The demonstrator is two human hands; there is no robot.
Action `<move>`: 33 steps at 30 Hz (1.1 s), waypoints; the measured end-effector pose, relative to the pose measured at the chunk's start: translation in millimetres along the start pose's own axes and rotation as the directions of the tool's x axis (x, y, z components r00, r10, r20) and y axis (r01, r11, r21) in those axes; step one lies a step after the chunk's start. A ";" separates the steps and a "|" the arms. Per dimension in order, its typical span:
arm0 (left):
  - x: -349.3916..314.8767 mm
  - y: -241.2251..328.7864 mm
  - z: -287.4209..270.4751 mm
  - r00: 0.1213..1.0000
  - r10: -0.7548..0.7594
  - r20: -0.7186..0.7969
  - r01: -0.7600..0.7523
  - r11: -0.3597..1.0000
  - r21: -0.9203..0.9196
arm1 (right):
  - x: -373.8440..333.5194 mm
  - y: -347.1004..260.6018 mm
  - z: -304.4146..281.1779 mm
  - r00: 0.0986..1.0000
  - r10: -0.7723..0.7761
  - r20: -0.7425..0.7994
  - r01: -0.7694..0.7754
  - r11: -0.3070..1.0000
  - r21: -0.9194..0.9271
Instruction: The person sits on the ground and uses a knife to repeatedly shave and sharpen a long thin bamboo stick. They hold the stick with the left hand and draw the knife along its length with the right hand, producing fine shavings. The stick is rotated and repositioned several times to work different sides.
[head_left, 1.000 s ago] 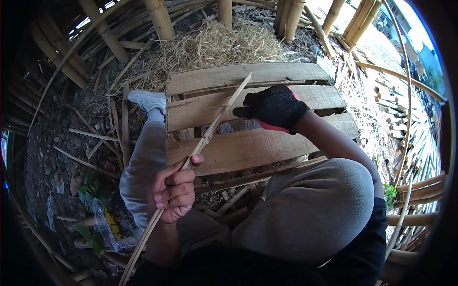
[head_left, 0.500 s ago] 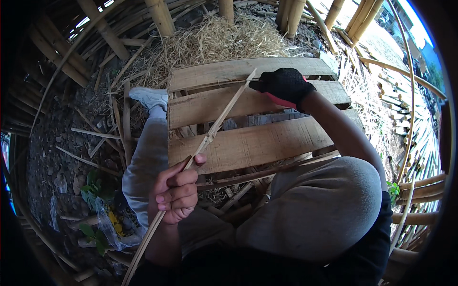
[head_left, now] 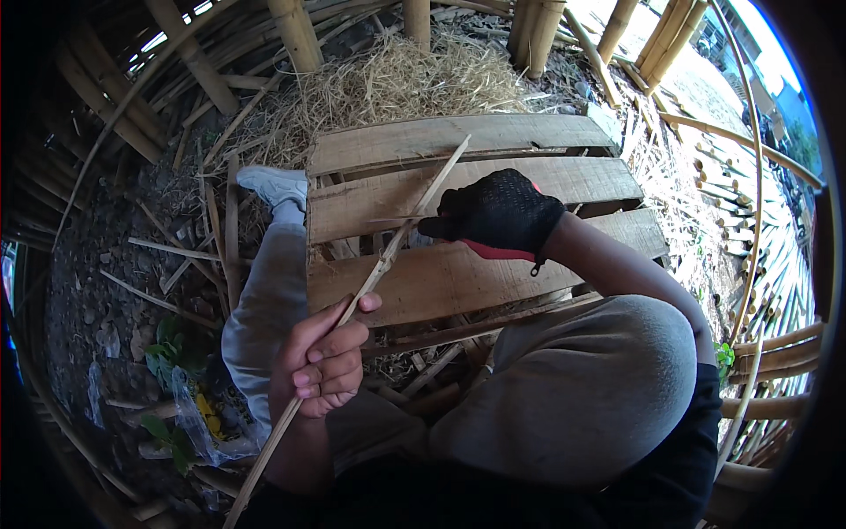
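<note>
My bare left hand (head_left: 324, 361) is closed round a long split bamboo strip (head_left: 385, 257). The strip slants from the lower left up over the slatted wooden bench (head_left: 397, 291), with a knot partway along and a pointed far end. My right hand (head_left: 498, 216), in a black and red glove, is closed beside the upper part of the strip. A thin knife (head_left: 388, 219), seen nearly edge-on, sticks out leftward from the glove and crosses the strip. Its handle is hidden in my fingers.
A heap of pale shavings (head_left: 414, 75) lies beyond the bench, in front of upright bamboo posts (head_left: 296, 35). Cut bamboo poles (head_left: 749, 220) are piled on the right. Loose sticks (head_left: 172, 249) and a clear plastic bag (head_left: 198, 423) lie on the ground at left.
My gloved right hand has come down and left along the strip, from near its tip toward the knot. My left hand keeps its hold almost in place.
</note>
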State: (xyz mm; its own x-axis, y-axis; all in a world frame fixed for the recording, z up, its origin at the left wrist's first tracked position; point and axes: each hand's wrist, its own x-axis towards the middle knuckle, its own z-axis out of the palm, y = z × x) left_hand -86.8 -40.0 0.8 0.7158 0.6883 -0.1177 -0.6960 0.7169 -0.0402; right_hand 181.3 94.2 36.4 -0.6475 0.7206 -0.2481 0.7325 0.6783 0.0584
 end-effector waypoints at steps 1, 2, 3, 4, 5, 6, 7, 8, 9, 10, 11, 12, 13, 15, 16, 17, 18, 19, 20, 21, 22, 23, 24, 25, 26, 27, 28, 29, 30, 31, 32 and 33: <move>-0.7 2.1 0.1 1.000 -0.001 -0.015 0.002 0.998 0.068 | 3.9 11.8 6.9 0.989 -0.083 -0.123 0.076 0.995 -0.062; -0.8 3.6 -2.6 1.000 -0.010 -0.028 0.014 0.991 0.130 | 7.3 32.9 20.7 0.959 -0.163 -0.233 0.135 0.982 -0.132; 1.9 4.8 -0.8 0.998 -0.022 -0.059 0.033 0.982 0.188 | 7.9 54.4 26.5 0.959 -0.124 -0.254 0.066 0.972 -0.225; 5.1 5.9 1.4 0.995 -0.034 -0.089 0.055 0.968 0.245 | 8.2 77.2 28.0 0.980 0.029 -0.195 -0.064 0.983 -0.174; 5.6 5.6 2.6 0.993 -0.029 -0.115 0.063 0.952 0.301 | 8.6 81.3 29.6 0.985 0.064 -0.158 -0.090 0.982 -0.164; -0.9 4.0 6.4 0.994 -0.005 -0.111 0.035 0.963 0.266 | 15.3 80.4 27.3 0.989 0.081 -0.125 -0.099 0.984 -0.148; -3.3 3.3 3.8 0.996 0.003 -0.094 0.019 0.973 0.230 | 12.2 63.1 28.1 0.980 -0.030 -0.197 0.009 0.994 -0.107; -4.9 3.1 2.4 0.997 0.013 -0.078 0.003 0.981 0.193 | 9.0 37.6 31.4 0.953 -0.137 -0.271 0.121 0.990 -0.074; 2.3 5.7 -3.1 0.999 -0.019 -0.037 0.023 0.991 0.134 | 1.9 12.9 9.3 0.999 -0.036 -0.009 0.036 0.999 -0.003; -4.6 4.0 1.3 0.999 -0.001 -0.033 0.004 0.997 0.079 | 8.3 5.1 4.4 0.999 -0.029 -0.014 0.030 0.997 0.070; -3.2 4.5 -1.1 1.000 -0.024 -0.016 0.025 1.000 0.018 | 8.0 17.1 10.7 0.995 -0.065 -0.071 0.069 0.996 0.056; -0.3 5.7 -4.3 0.999 -0.047 -0.003 0.047 0.999 -0.017 | 7.7 32.8 20.3 0.987 -0.103 -0.127 0.109 0.993 0.039; 0.9 6.7 -4.8 0.999 -0.043 0.012 0.043 0.998 -0.049 | 9.4 36.5 23.7 0.977 -0.145 -0.159 0.145 0.989 -0.011; 2.1 5.8 -5.7 0.999 -0.029 0.036 0.032 0.995 -0.097 | 12.2 36.0 21.9 0.982 -0.125 -0.144 0.124 0.992 -0.017; 3.2 4.2 -6.0 0.999 -0.022 0.045 0.027 0.993 -0.114 | 12.4 35.5 19.5 0.984 -0.111 -0.136 0.109 0.994 -0.023; 4.2 3.2 -6.5 0.998 -0.015 0.055 0.022 0.991 -0.131 | 13.3 37.7 20.3 0.977 -0.139 -0.162 0.131 0.989 -0.064; 4.8 3.7 -7.1 0.998 -0.014 0.055 0.022 0.988 -0.152 | 16.0 40.1 21.8 0.966 -0.170 -0.193 0.153 0.983 -0.103; 5.9 4.7 -8.7 0.998 -0.014 0.056 0.024 0.985 -0.173 | 18.3 42.5 21.1 0.954 -0.201 -0.221 0.172 0.975 -0.143; 6.7 5.2 -8.5 0.998 -0.015 0.057 0.025 0.981 -0.193 | 19.5 45.1 18.4 0.979 -0.079 -0.190 0.055 0.990 -0.128; 2.9 3.9 -6.2 0.999 0.000 0.039 0.007 0.981 -0.192 | 26.2 43.1 15.4 0.988 0.027 -0.153 -0.043 0.994 -0.102; 0.3 2.6 -5.7 0.999 0.013 0.034 -0.006 0.982 -0.189 | 34.1 43.8 10.9 0.984 0.134 -0.114 -0.145 0.985 -0.094; 7.1 3.5 -7.9 0.998 -0.022 0.058 0.033 0.982 -0.186 | 30.7 88.3 34.7 0.965 0.070 -0.254 -0.120 0.975 -0.185; 7.6 3.9 -5.8 0.998 -0.036 0.053 0.044 0.987 -0.153 | 30.4 93.5 11.6 0.923 0.380 -0.057 -0.383 0.921 -0.068; 7.2 3.7 -3.7 0.998 -0.050 0.047 0.055 0.991 -0.120 | 27.8 101.9 15.8 0.933 0.355 -0.064 -0.360 0.926 -0.111; 6.6 3.8 -1.6 0.997 -0.064 0.040 0.067 0.994 -0.088 | 24.8 110.1 20.2 0.942 0.329 -0.070 -0.337 0.929 -0.155; 5.9 4.0 0.2 0.997 -0.066 0.039 0.070 0.993 -0.100 | 21.1 95.9 15.9 0.962 0.251 -0.110 -0.262 0.960 -0.099; 2.5 3.2 1.3 0.999 -0.044 0.024 0.046 0.993 -0.107 | 21.0 69.9 16.9 0.975 0.159 -0.156 -0.167 0.985 -0.039; 1.9 3.0 0.6 0.999 -0.041 0.021 0.043 0.992 -0.115 | 19.6 47.3 24.5 0.977 0.039 -0.209 -0.048 0.998 -0.041; 2.1 3.2 0.1 0.999 -0.037 0.017 0.039 0.991 -0.127 | 16.8 18.3 13.5 0.983 -0.004 -0.184 0.008 1.000 0.021; -0.7 2.4 2.2 1.000 -0.025 0.007 0.026 0.992 -0.124 | 15.0 -0.8 -0.4 0.994 -0.003 -0.112 0.005 1.000 0.012; -2.8 2.1 5.6 1.000 -0.013 -0.004 0.012 0.993 -0.120 | 14.4 -10.9 -7.6 0.999 -0.004 -0.039 0.004 1.000 0.001; 1.4 1.6 2.1 0.999 -0.038 0.000 0.037 0.992 -0.119 | 9.8 5.5 5.1 0.993 -0.040 -0.114 0.040 0.999 -0.004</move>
State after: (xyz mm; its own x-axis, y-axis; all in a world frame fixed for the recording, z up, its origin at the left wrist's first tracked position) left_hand -86.8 -37.6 2.6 0.7414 0.6609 -0.1162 -0.6706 0.7237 -0.1628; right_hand 180.1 104.3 29.4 -0.6959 0.7048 -0.1380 0.7054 0.7068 0.0526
